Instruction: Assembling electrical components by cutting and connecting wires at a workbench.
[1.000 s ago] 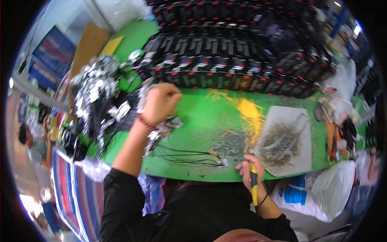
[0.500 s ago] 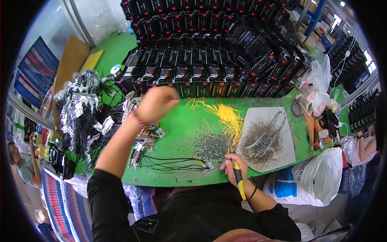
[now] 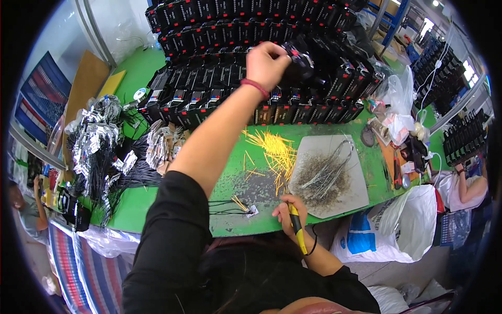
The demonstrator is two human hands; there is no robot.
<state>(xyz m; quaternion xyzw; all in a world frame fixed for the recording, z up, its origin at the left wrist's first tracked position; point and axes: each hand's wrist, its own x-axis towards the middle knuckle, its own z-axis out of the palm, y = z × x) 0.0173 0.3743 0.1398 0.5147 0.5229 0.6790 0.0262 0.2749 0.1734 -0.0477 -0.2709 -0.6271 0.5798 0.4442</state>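
Observation:
My left hand (image 3: 267, 65) reaches far forward over the stacked black boxes, fingers closed on the edge of a tilted black case (image 3: 302, 64). Near the table's front edge, my right hand (image 3: 288, 213) is wrapped round the yellow-and-black handle of a soldering iron (image 3: 297, 226). Just left of that hand lie black cables (image 3: 225, 207) ending in yellow sleeves and a small silvery tag (image 3: 252, 210). Beyond it, thin yellow tubes (image 3: 274, 149) are heaped on the green table (image 3: 219, 227). A grey plate (image 3: 342, 206) to the right carries dark grit and silvery wires (image 3: 327, 170).
Rows of black boxes (image 3: 198, 99) wall off the table's far side. Bundled cables with silvery ends (image 3: 97, 141) and a pile of tagged leads (image 3: 159, 146) lie left. Red-handled pliers (image 3: 397, 175) lie right. A white sack (image 3: 413, 230) stands by the front edge. Other people work at both sides.
My left hand has swung from above the table forward and right to the black boxes, and now grips a case. My right hand keeps the soldering iron. The whole view has shifted slightly.

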